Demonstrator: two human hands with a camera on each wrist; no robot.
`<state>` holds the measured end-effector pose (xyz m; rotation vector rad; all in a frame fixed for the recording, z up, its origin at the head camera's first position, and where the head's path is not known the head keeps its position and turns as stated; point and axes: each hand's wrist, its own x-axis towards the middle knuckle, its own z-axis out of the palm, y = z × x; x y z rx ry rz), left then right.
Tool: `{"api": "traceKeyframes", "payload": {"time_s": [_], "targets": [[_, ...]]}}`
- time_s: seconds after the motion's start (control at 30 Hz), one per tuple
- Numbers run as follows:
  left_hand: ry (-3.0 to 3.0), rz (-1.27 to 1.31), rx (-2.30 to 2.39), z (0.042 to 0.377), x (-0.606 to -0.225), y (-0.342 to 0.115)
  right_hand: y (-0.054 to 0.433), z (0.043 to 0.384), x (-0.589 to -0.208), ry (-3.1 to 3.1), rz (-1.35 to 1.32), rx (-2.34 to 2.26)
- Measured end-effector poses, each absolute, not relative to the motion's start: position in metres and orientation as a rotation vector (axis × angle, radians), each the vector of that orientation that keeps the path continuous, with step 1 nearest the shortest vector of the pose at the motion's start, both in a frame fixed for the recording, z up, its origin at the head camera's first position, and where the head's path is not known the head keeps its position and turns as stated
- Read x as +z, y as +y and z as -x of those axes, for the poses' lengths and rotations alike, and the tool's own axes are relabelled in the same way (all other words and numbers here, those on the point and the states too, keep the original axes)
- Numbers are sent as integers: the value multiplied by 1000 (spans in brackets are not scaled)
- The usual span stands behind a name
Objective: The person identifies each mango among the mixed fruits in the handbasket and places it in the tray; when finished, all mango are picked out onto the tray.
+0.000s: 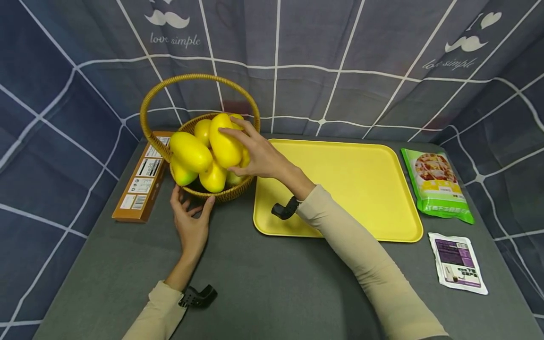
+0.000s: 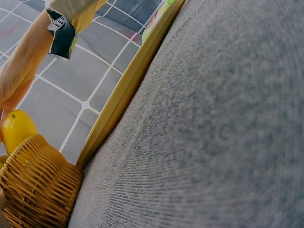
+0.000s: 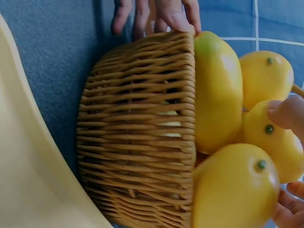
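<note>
A wicker basket [image 1: 231, 192] with a tall arched handle [image 1: 197, 76] holds several yellow mangoes [image 1: 191, 152], some tinged green. My right hand [image 1: 265, 158] reaches over its right side and grips the mango [image 1: 225, 145] on top, thumb below and fingers above. In the right wrist view the thumb [image 3: 287, 116] lies against a mango [image 3: 270, 135] with a green stem end. At the basket's near side, my left hand [image 1: 191, 226] touches the rim with thumb and forefinger spread apart. Its other fingers are loosely bent beside the woven wall [image 3: 137, 128].
Right of the basket lies a yellow tray [image 1: 340, 189]. Beyond it are a green food packet [image 1: 437, 184] and a white and purple pouch [image 1: 459, 264]. A brown box [image 1: 142, 184] sits left of the basket. A checked curtain [image 1: 306, 42] hangs behind the grey table [image 1: 272, 283].
</note>
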<state>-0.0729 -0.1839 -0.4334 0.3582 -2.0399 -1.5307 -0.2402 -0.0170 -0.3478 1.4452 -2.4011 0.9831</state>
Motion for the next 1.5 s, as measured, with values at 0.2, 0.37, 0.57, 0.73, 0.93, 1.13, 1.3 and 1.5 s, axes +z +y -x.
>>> {"api": "traceKeyframes", "payload": {"time_s": [0.2, 0.37, 0.57, 0.73, 0.93, 1.13, 1.3, 1.5], "targets": [[-2038, -346, -1530, 73, -434, -183, -7, 241, -340, -2306, -1408, 1081], [-2038, -329, -1517, 74, -434, -183, 2, 237, -337, -2288, -1385, 1136], [-2037, -333, -1515, 73, -436, -183, 9, 232, -338, -2265, -1384, 1185], [-2041, -338, -1512, 74, -436, -183, 17, 230, -343, -2246, -1346, 1256], [-2039, -351, -1528, 73, -436, -183, 29, 226, -347, -2239, -1310, 1314], [-2037, -352, -1524, 73, -434, -182, 42, 221, -350, -2217, -1284, 1326], [-2041, -350, -1525, 73, -433, -182, 58, 217, -356, -2252, -1220, 1321], [-2036, -326, -1521, 73, -433, -182, 76, 219, -372, -2327, -1136, 1318]]}}
